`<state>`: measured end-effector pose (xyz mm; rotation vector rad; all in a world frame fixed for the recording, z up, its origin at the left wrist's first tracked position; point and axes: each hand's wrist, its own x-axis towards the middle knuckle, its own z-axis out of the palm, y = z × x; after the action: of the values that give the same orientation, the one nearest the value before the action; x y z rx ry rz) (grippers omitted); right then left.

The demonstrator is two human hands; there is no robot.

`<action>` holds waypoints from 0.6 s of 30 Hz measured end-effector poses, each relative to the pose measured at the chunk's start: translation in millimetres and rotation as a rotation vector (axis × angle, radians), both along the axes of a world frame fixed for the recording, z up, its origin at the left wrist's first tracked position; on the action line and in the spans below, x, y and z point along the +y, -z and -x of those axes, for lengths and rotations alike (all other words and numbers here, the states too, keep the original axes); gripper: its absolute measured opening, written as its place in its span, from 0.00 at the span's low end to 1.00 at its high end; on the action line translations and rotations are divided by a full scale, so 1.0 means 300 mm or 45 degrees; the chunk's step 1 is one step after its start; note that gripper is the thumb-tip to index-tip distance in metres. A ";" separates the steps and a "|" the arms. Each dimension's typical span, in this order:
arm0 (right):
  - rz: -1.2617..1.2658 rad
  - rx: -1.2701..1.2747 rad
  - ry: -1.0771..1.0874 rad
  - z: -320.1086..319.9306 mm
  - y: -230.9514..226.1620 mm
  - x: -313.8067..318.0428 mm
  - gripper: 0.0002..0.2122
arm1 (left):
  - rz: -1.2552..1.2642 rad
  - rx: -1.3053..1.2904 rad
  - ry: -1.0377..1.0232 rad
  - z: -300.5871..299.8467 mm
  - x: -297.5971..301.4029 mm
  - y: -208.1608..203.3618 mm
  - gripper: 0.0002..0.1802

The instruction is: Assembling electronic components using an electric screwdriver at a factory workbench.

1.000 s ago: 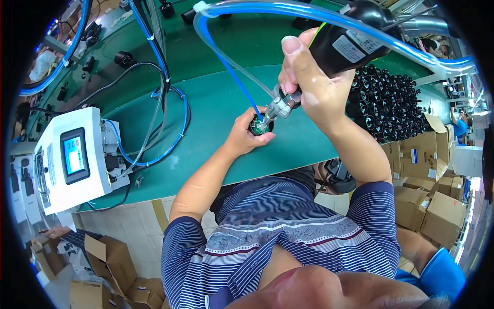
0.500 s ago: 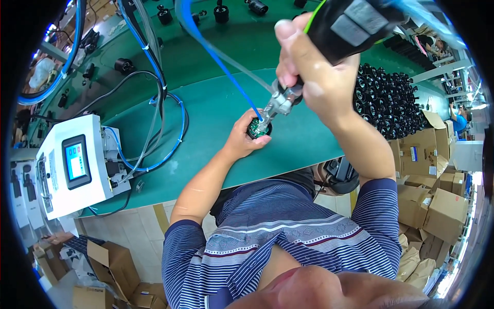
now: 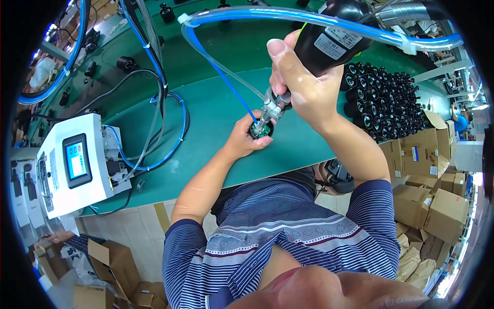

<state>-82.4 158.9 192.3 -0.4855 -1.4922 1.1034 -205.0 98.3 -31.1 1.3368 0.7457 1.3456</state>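
My right hand [image 3: 311, 95] is wrapped round the black body of a power screwdriver [image 3: 334, 44], its thumb lying along the side. The metal nose [image 3: 271, 109] of the screwdriver points down and left. Its tip reaches into a small round black housing [image 3: 264, 135] with a green circuit board inside. My left hand [image 3: 241, 138] grips that housing on the green table, fingers behind it and thumb at the near side. A blue tube [image 3: 226, 87] and a clear one run to the screwdriver's nose. The tip's exact contact point is too small to make out.
A white machine with a screen [image 3: 98, 154] stands on the left of the table [image 3: 206, 170], with looped blue and black hoses [image 3: 183, 123] beside it. Rows of black round parts [image 3: 383, 100] fill the right side. Cardboard boxes [image 3: 417, 154] are stacked beyond them.
My right hand and the screwdriver have moved left and slightly down, and the screwdriver's body has turned. The tip has shifted a little left within the housing. My left hand stays nearly still.
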 end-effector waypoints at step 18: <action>0.032 -0.037 0.005 -0.040 -0.092 -0.007 0.05 | -0.275 0.161 -0.331 -0.021 0.014 0.013 0.30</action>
<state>-70.3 156.8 219.8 -0.5239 -1.5030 1.1175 -198.6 102.6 -35.1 1.5459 0.9044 1.5939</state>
